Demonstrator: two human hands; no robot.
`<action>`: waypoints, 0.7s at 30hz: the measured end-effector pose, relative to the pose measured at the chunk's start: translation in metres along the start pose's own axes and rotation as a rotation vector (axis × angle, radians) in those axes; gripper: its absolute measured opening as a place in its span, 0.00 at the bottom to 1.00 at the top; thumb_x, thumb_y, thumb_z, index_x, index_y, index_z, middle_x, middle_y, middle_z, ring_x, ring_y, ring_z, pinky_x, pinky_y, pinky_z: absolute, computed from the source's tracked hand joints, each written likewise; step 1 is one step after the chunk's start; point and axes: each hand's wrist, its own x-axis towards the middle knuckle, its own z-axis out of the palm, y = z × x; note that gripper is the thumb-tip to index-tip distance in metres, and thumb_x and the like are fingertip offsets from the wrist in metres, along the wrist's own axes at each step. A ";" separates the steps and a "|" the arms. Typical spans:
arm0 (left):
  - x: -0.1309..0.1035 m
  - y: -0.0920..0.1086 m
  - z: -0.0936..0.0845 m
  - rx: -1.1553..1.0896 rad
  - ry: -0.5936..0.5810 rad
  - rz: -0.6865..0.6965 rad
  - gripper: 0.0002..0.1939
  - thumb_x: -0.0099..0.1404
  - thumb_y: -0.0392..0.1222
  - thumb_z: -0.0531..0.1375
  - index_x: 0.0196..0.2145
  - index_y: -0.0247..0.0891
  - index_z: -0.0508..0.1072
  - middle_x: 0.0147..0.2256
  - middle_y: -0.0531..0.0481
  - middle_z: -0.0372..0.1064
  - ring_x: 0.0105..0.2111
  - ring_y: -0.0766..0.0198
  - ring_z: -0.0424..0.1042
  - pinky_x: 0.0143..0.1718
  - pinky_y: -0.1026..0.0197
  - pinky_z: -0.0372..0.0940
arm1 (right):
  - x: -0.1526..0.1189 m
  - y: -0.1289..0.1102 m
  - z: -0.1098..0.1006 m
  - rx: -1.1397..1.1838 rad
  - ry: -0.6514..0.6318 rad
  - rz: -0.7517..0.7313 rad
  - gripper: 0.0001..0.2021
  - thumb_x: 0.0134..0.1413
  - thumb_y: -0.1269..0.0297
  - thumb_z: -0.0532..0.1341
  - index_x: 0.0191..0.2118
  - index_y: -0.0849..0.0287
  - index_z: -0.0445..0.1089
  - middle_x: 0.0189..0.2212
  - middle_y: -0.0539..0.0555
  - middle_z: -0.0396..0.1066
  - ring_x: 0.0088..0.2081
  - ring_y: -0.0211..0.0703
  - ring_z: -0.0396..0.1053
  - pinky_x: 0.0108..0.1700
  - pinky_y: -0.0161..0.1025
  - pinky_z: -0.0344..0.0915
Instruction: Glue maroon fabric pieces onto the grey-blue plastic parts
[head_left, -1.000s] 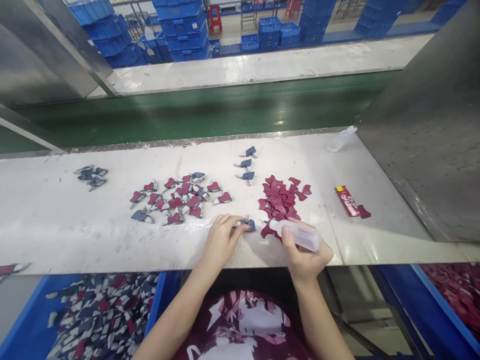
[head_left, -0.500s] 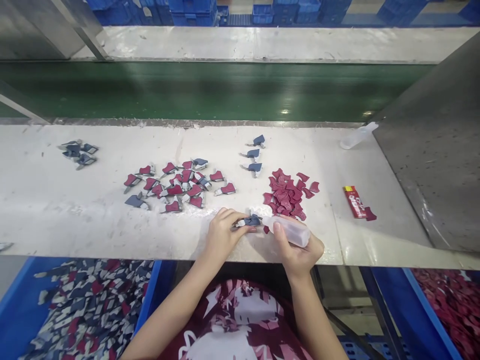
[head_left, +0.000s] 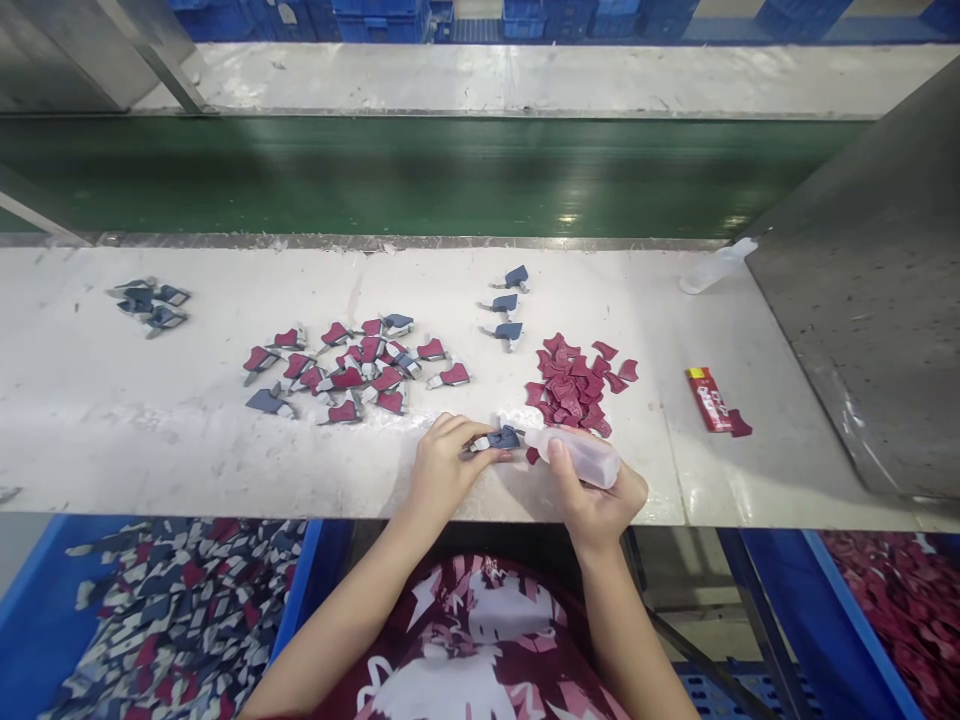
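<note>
Between the thumb and fingers of my left hand (head_left: 442, 465) is a small blue and grey plastic part (head_left: 501, 438), held just above the table. My right hand (head_left: 600, 500) is wrapped round a translucent squeeze bottle (head_left: 581, 458), tilted with its nozzle at the right end of the blue part; whether the tip touches cannot be told. A red piece (head_left: 532, 455) shows just under the nozzle, close to my right fingers. Beyond the bottle lies a pile of flat red pieces (head_left: 574, 385). Three blue and grey parts (head_left: 507, 331) stand in a column farther back.
Left of my hands lies a cluster of red-topped parts (head_left: 347, 378); a few blue ones (head_left: 150, 300) sit farther left. A red packet (head_left: 708, 400) and another bottle (head_left: 716, 268) are at right. Blue bins (head_left: 296, 590) below hold parts. A green belt (head_left: 450, 180) runs behind.
The view has shifted very slightly. Both hands keep their hold on the blue part and the bottle, with almost no visible movement.
</note>
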 end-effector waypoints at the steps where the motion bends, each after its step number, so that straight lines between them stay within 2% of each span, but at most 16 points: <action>1: 0.000 0.000 0.000 -0.001 0.004 0.000 0.09 0.58 0.43 0.72 0.36 0.41 0.80 0.31 0.50 0.78 0.34 0.57 0.73 0.37 0.56 0.68 | 0.000 0.000 0.000 0.003 0.004 0.000 0.10 0.53 0.59 0.69 0.37 0.60 0.79 0.32 0.57 0.81 0.31 0.49 0.80 0.34 0.42 0.77; 12: 0.000 0.002 0.000 0.000 0.015 -0.015 0.12 0.56 0.47 0.73 0.35 0.40 0.80 0.30 0.50 0.77 0.33 0.58 0.73 0.37 0.57 0.67 | -0.003 0.002 -0.004 0.004 0.045 0.027 0.09 0.54 0.60 0.69 0.35 0.60 0.78 0.30 0.56 0.80 0.29 0.48 0.78 0.32 0.42 0.75; 21: -0.001 -0.002 0.002 -0.029 0.005 -0.010 0.10 0.57 0.44 0.73 0.35 0.40 0.80 0.32 0.50 0.78 0.35 0.57 0.73 0.38 0.56 0.67 | -0.006 0.002 -0.006 0.064 0.074 0.112 0.11 0.54 0.57 0.68 0.32 0.61 0.77 0.28 0.56 0.79 0.29 0.49 0.77 0.32 0.43 0.74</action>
